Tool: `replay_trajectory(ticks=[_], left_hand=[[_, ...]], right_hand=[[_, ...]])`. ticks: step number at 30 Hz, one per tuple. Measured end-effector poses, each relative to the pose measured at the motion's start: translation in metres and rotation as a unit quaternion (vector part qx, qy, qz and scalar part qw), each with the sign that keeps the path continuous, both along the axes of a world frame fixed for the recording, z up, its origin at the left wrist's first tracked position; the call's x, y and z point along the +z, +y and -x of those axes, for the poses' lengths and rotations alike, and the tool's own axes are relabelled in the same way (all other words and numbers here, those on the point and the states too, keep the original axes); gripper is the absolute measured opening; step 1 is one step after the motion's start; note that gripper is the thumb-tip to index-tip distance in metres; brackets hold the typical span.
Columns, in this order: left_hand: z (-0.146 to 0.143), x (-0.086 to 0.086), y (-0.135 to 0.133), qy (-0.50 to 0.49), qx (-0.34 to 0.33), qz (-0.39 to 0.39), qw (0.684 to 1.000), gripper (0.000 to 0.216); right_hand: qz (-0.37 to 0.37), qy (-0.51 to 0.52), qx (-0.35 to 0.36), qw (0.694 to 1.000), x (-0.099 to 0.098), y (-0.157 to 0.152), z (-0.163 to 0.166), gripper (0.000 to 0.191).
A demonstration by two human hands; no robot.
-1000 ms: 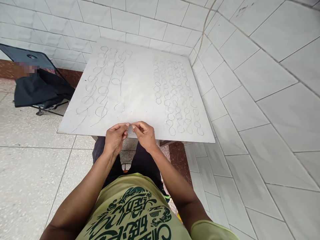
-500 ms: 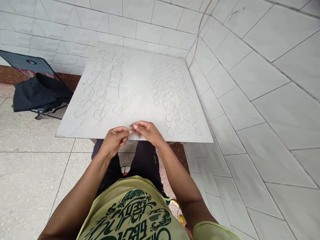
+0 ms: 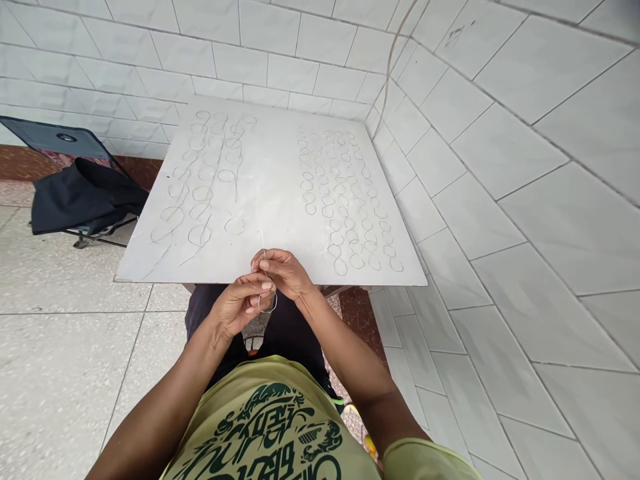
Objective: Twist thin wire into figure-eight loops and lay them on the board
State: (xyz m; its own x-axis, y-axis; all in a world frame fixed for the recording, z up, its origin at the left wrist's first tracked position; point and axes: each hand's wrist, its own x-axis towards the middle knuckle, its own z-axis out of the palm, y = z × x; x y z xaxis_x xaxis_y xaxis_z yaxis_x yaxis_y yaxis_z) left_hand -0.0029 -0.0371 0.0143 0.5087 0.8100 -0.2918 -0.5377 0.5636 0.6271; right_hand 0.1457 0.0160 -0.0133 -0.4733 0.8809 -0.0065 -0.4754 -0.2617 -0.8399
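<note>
Your L hand (image 3: pixel 243 300) is narrow, thumb and fingertips pinching a looped wire (image 3: pixel 276 303); your R hand (image 3: pixel 285 270), also narrow, grips its stem just above. The wire is at the middle of the worktop's (image 3: pixel 273 177) near edge: loop below your fingers, over your dark trousers (image 3: pixel 295 320), stem pointing toward the far edge. Long-tailed wires (image 3: pixel 199 245) lie in rows along the L edge; double-loop wires (image 3: pixel 341 275) fill the R side, down to nr. the near-R corner. Tiled walls (image 3: pixel 300 33) bound the far and R edges, w/ a cord (image 3: pixel 388 73) running to the far-R corner. Beyond the L edge: a folding chair (image 3: pixel 87 140) w/ dark cloth (image 3: pixel 83 200), partly cut off by the worktop. Hard to make out: the wire btwn your fingertips (covered); far-R loops (faint); a yellow item (image 3: pixel 370 445), mostly behind your R arm, unidentifiable.
</note>
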Motion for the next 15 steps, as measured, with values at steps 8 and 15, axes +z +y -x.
replay_trajectory(ticks=[8, 15], left_hand=[[-0.012, 0.012, -0.018, -0.066, 0.034, 0.012, 0.997, 0.016], [-0.011, 0.022, -0.029, -0.071, 0.002, 0.006, 0.997, 0.015]], right_hand=[[-0.029, 0.036, -0.059, 0.997, 0.013, -0.012, 0.018, 0.037], [-0.106, 0.028, -0.071, 0.991, 0.02, -0.01, 0.019, 0.039]])
